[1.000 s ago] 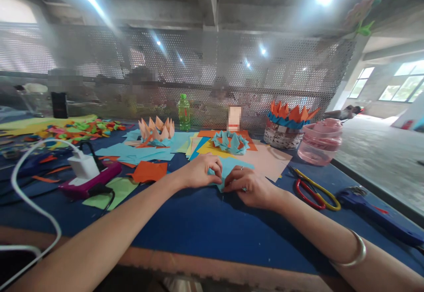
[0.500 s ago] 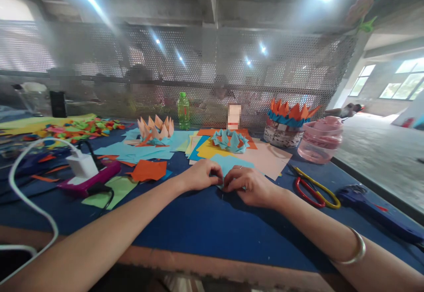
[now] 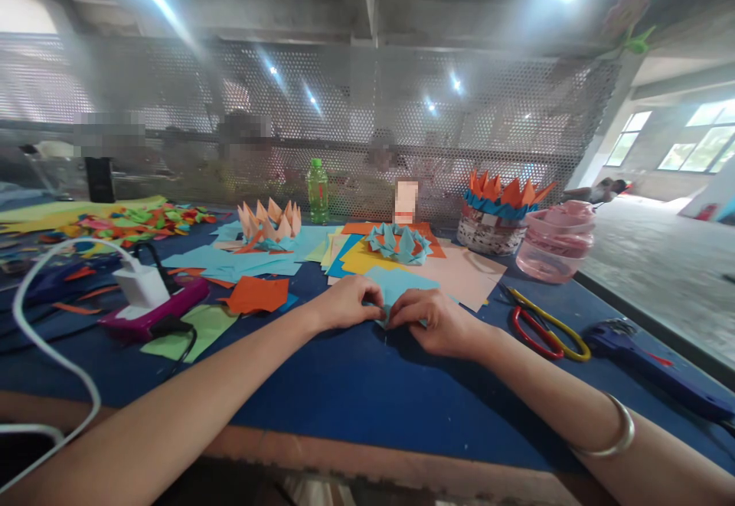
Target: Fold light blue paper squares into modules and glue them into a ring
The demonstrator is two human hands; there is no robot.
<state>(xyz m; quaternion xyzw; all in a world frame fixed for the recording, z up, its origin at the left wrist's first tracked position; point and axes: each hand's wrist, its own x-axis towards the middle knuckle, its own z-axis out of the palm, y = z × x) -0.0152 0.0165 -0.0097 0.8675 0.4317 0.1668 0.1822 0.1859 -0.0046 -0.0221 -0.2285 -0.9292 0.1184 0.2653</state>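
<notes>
Many paper scraps (image 3: 138, 223) heap at far left on my feed, on a blue table (image 3: 367, 406), with a white charger (image 3: 141, 285) resting on a magenta power bank (image 3: 152, 308) nearer me. Green paper (image 3: 192, 330) lies just below that, and orange paper (image 3: 256, 294) sits just left of the hands. Farther back stand a peach origami lotus (image 3: 269, 223) and a green bottle (image 3: 317, 192).

Centre: blue paper (image 3: 399, 285) lies between the hands and extends away from me toward a blue origami ring (image 3: 399, 244). It looks near square, so I can't call a long axis; its near part is gathered under the fingers. Neither hand reads as clearly nearer. Left hand (image 3: 347, 303) comes in from the left, fingers closed down, tips pinching the paper's left side. Right hand (image 3: 433, 322) mirrors it, fingers curled narrow, tips on the near corner, with a bangle (image 3: 612, 433) on that forearm. Only a narrow gap separates the hands.

Right of them: scissors (image 3: 531, 330) with red and yellow handles, then a blue tool (image 3: 643, 360) I can't identify. Behind sit a woven basket (image 3: 491, 236) under an origami crown (image 3: 499, 200), and a pink jar (image 3: 554, 246).
</notes>
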